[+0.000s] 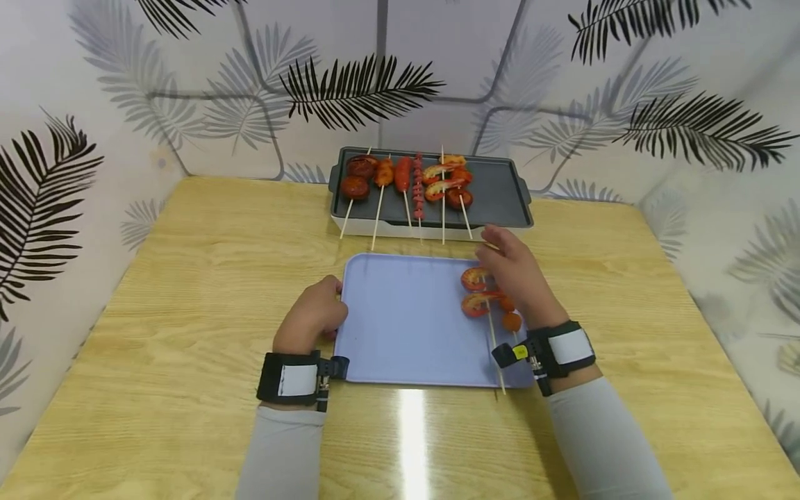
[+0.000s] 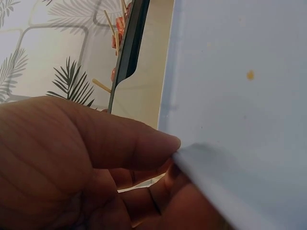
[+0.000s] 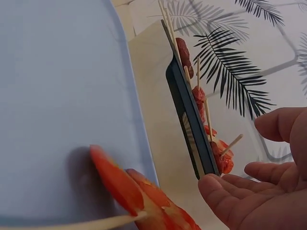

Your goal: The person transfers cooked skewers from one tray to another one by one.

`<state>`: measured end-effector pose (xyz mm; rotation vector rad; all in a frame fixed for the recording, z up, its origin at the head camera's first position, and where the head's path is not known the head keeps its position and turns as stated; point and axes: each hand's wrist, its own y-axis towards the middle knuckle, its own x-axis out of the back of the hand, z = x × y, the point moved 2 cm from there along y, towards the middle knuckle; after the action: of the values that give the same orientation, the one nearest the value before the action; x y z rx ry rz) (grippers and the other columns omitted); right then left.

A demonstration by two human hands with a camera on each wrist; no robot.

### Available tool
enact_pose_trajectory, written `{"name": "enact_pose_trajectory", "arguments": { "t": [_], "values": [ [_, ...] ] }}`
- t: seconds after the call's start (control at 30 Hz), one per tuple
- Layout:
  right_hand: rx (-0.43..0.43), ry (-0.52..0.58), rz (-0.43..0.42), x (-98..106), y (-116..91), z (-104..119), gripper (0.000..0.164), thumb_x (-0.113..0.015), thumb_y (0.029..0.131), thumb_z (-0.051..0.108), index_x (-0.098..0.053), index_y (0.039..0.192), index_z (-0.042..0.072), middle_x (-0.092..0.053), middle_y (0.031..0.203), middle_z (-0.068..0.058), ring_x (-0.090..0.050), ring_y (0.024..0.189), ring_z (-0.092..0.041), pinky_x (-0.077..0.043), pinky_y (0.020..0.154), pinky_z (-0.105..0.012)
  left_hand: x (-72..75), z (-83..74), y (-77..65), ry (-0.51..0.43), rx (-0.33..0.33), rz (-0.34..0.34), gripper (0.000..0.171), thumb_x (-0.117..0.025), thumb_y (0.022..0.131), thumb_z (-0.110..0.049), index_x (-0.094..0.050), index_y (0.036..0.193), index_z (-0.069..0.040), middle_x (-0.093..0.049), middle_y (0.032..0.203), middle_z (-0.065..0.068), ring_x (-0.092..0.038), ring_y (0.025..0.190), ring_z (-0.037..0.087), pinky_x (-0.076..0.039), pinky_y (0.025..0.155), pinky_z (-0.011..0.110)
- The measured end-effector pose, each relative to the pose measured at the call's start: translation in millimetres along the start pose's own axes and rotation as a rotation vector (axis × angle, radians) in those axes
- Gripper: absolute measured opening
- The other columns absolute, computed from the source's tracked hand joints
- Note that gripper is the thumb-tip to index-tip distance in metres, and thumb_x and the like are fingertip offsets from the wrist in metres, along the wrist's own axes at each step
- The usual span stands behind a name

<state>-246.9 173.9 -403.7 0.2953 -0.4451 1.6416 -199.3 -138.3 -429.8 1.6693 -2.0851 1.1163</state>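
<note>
A pale lavender tray (image 1: pixel 400 319) lies on the wooden table in the head view. My left hand (image 1: pixel 315 312) pinches its left rim; in the left wrist view the thumb (image 2: pixel 139 143) is on top and the other fingers are beneath. Over the tray's upper right corner is my right hand (image 1: pixel 515 274), its fingers loosely bent with nothing between them. Beside and partly under that hand, a shrimp skewer (image 1: pixel 476 304) and a skewer with orange round pieces (image 1: pixel 512 321) lie on the tray's right side. The hand and wrist hide part of both.
Behind the tray stands a dark grill plate (image 1: pixel 494 191) on a white base. Several skewers lie across it, among them a red sausage (image 1: pixel 403 173), a thin pink skewer (image 1: pixel 418 187) and shrimps (image 1: pixel 444 187). A leaf-patterned cloth (image 1: pixel 437 42) surrounds the wooden table (image 1: pixel 187 298).
</note>
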Motion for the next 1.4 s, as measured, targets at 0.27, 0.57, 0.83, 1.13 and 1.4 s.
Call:
{"name": "enact_pose_trajectory", "arguments": {
  "t": [0.27,0.57,0.83,1.13,1.4],
  "values": [
    [-0.044,0.178,-0.044,-2.5,19.0,9.2,0.053,-0.055,0.102,0.023,-0.038,0.149,0.004,-0.046,0.142,-0.014,-0.050,0.127,-0.033,-0.044,0.104,-0.045,-1.1,0.2,-0.6,-0.002,0.010,-0.002,0.045,-0.047,0.091,0.001,-0.046,0.135,0.005,-0.061,0.108,0.024,-0.060,0.059,0.023,-0.048,0.048,0.028],
    [-0.068,0.342,-0.048,-6.1,35.6,15.9,0.055,-0.051,0.103,0.012,-0.029,0.151,-0.002,-0.045,0.141,-0.020,-0.052,0.127,-0.033,-0.045,0.103,-0.041,-2.2,-1.4,-0.6,0.003,0.011,0.002,0.046,-0.047,0.092,0.000,-0.045,0.138,0.005,-0.060,0.114,0.026,-0.062,0.059,0.024,-0.048,0.048,0.028],
    [-0.143,0.311,0.010,-1.8,47.7,18.9,0.051,-0.048,0.104,0.015,-0.033,0.151,0.000,-0.048,0.136,-0.018,-0.053,0.122,-0.029,-0.045,0.103,-0.039,-1.6,-1.7,-0.8,-0.001,0.006,-0.003,0.047,-0.047,0.092,0.001,-0.044,0.138,0.006,-0.060,0.114,0.027,-0.062,0.059,0.024,-0.049,0.048,0.028],
    [-0.185,0.212,0.045,2.7,57.6,24.9,0.054,-0.052,0.101,0.011,-0.033,0.150,-0.003,-0.052,0.134,-0.021,-0.054,0.121,-0.029,-0.043,0.104,-0.041,-1.6,1.6,0.5,-0.002,-0.003,0.000,0.045,-0.047,0.093,0.001,-0.045,0.138,0.005,-0.061,0.112,0.025,-0.062,0.057,0.024,-0.047,0.047,0.028],
    [-0.179,0.078,0.115,9.8,70.1,28.8,0.040,-0.056,0.100,0.011,-0.047,0.135,-0.006,-0.058,0.124,-0.021,-0.058,0.106,-0.027,-0.048,0.094,-0.037,-0.8,2.3,1.1,-0.011,-0.012,-0.003,0.045,-0.047,0.093,0.002,-0.045,0.137,0.005,-0.060,0.114,0.026,-0.062,0.059,0.024,-0.049,0.048,0.029]
  ]
}}
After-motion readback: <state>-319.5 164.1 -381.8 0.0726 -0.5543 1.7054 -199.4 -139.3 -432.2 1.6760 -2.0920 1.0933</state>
